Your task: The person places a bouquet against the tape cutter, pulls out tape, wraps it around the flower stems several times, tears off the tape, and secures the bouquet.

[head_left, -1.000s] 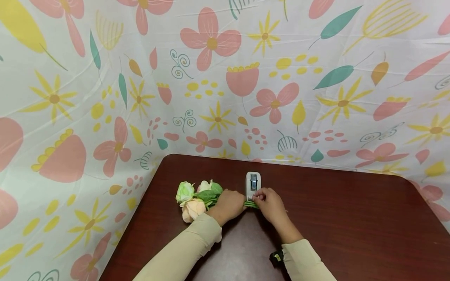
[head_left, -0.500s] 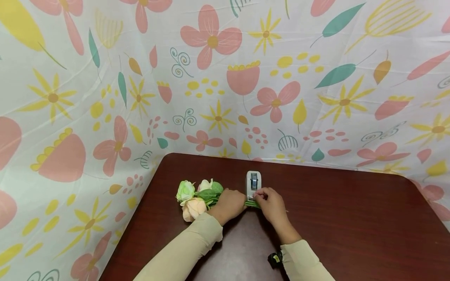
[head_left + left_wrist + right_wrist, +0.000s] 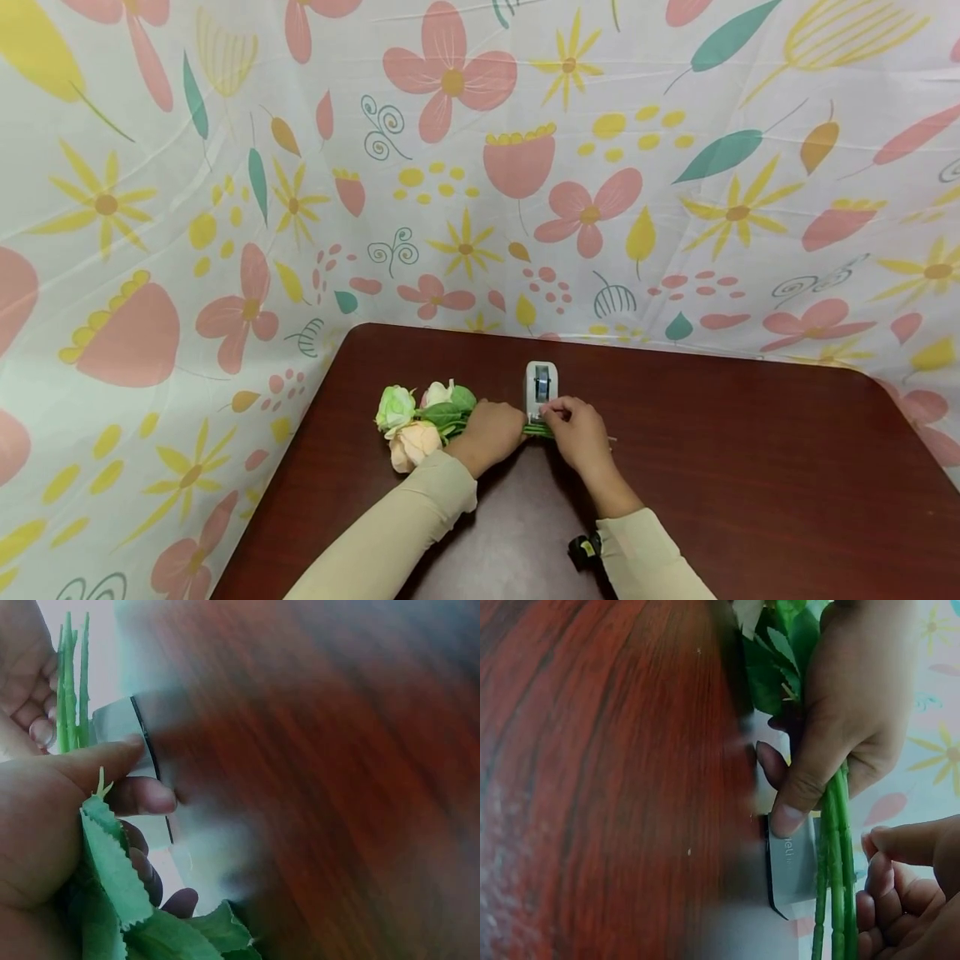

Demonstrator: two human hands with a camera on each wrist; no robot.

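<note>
My left hand (image 3: 491, 433) grips a bunch of artificial roses by their green stems (image 3: 836, 862), with the thumb reaching onto a tape dispenser (image 3: 542, 385). The blooms lie left of that hand: a pale green rose (image 3: 395, 408), a peach rose (image 3: 415, 446) and a cream-pink one (image 3: 437, 395), among green leaves (image 3: 120, 877). Just past the stems, my right hand (image 3: 581, 433) pinches thumb and forefinger together at the dispenser's front end, where the clear tape comes off; the strip itself barely shows. The dispenser's grey body (image 3: 791, 859) sits behind the stems.
A dark red-brown table (image 3: 712, 467) carries everything. Beside the right cuff is a small black object (image 3: 583, 550) with a yellow label. A thin pale tip (image 3: 612, 438) pokes out right of the right hand. Flower-printed cloth (image 3: 450, 192) hangs behind and at the left.
Both hands keep nearly the same place and grip. The right hand has edged slightly nearer the dispenser's front, and the head view has tilted a little.
</note>
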